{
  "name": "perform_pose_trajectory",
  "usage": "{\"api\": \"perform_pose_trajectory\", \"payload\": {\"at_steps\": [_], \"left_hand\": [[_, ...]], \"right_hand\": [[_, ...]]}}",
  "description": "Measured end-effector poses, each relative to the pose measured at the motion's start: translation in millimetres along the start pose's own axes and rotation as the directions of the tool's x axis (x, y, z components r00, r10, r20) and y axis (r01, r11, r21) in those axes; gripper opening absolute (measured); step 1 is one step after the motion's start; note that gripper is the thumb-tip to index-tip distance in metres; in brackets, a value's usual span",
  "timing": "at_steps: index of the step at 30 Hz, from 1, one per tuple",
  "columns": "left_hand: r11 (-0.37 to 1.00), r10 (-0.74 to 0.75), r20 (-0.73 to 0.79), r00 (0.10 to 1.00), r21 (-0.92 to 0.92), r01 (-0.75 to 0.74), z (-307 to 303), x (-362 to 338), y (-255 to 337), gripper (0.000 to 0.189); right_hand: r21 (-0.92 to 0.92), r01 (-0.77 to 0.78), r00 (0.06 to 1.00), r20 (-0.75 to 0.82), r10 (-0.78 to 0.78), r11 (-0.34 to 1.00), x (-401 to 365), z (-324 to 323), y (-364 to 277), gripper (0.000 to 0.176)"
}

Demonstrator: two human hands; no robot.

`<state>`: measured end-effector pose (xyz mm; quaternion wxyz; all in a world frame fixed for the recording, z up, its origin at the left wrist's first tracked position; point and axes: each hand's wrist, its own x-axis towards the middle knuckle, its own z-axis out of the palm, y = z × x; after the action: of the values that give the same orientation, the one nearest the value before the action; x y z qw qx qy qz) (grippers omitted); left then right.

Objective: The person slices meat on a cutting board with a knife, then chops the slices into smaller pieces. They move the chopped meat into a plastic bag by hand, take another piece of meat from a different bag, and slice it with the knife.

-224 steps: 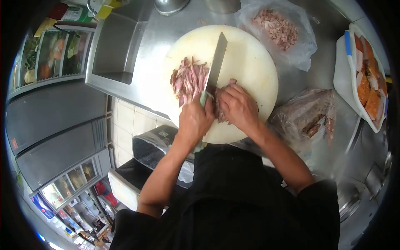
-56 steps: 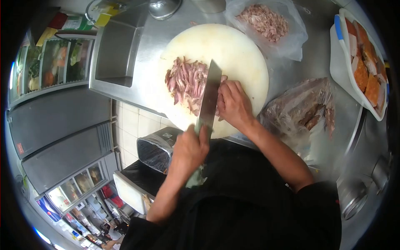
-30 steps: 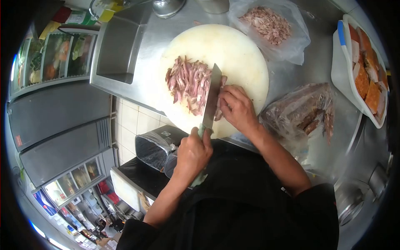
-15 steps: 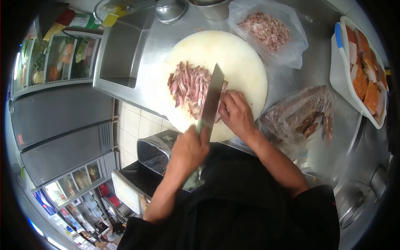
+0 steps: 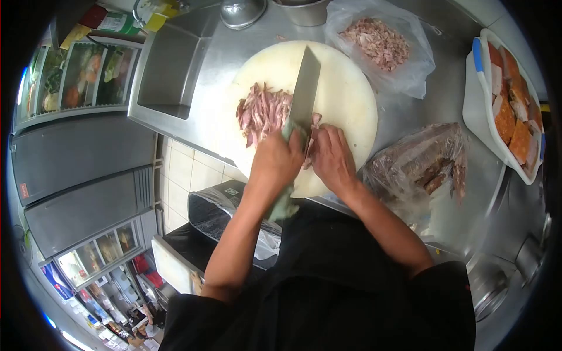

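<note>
My left hand (image 5: 275,157) is wrapped round the handle of a large cleaver (image 5: 305,88), with green cloth showing about the grip. The broad blade points away from me over a round white chopping board (image 5: 348,111). Curled fingers of my right hand (image 5: 333,158) press a small piece of meat (image 5: 314,130) to the board, just right of the blade. Left of the cleaver lies a heap of pinkish meat strips (image 5: 263,112), partly covered by my left hand and the blade.
Chopped meat (image 5: 377,44) sits in a clear plastic bag behind the board. To the right are wrapped dark meat (image 5: 421,164) and a white tub (image 5: 477,102) of browned meat slabs. A sink (image 5: 170,73) lies left; a black-lined bin (image 5: 205,210) stands below the counter edge.
My left hand has moved forward and slightly right with the cleaver, whose blade now reaches farther across the board. My right hand stays nearly in place at the meat.
</note>
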<state>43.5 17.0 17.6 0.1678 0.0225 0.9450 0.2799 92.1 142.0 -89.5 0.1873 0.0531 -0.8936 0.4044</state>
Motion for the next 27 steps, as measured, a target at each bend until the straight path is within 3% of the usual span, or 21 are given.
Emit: {"api": "perform_pose_trajectory", "payload": {"at_steps": [1,6,10,13,14,17,19,21,24,27], "left_hand": [[0.999,-0.033,0.058,0.998,0.035,0.031,-6,-17,-2,0.036],[0.994,-0.101,0.062,0.993,0.059,0.097,-3,-90,-8,0.032],[0.992,0.0,-0.071,0.997,0.125,0.009,42,-63,-27,0.028],[0.989,0.144,-0.208,0.968,0.02,-0.143,46,-2,-15,0.034],[0.992,0.076,-0.166,0.983,-0.083,-0.091,38,16,-4,0.039],[0.999,0.038,-0.115,0.993,-0.032,-0.041,20,36,-2,0.042],[0.999,0.035,-0.124,0.992,-0.024,-0.038,2,21,2,0.046],[0.996,-0.064,0.116,0.991,-0.052,0.07,-9,4,-1,0.045],[0.998,-0.065,0.065,0.996,0.018,0.064,-13,-37,2,0.043],[0.988,-0.143,0.112,0.983,0.078,0.134,-15,-67,3,0.038]], "right_hand": [[0.01,-0.007,1.0,-0.024,0.008,1.0,0,0,-1,0.024],[0.015,-0.035,0.999,-0.001,0.035,0.999,-1,2,0,0.023],[0.052,-0.016,0.999,0.032,0.014,0.999,-1,5,4,0.023],[0.062,-0.003,0.999,0.044,0.0,0.998,0,2,2,0.022],[0.068,-0.018,0.999,0.029,0.016,0.998,1,2,1,0.022],[0.141,-0.081,0.994,0.081,0.07,0.987,1,-4,4,0.025],[0.182,-0.047,0.999,-0.015,0.051,0.982,4,-6,5,0.025],[0.233,-0.026,0.995,-0.092,0.048,0.972,2,-8,4,0.025],[0.167,-0.056,0.995,-0.071,0.069,0.984,0,-12,0,0.024],[0.169,-0.051,0.996,-0.068,0.063,0.984,-1,-8,-1,0.022]]}}
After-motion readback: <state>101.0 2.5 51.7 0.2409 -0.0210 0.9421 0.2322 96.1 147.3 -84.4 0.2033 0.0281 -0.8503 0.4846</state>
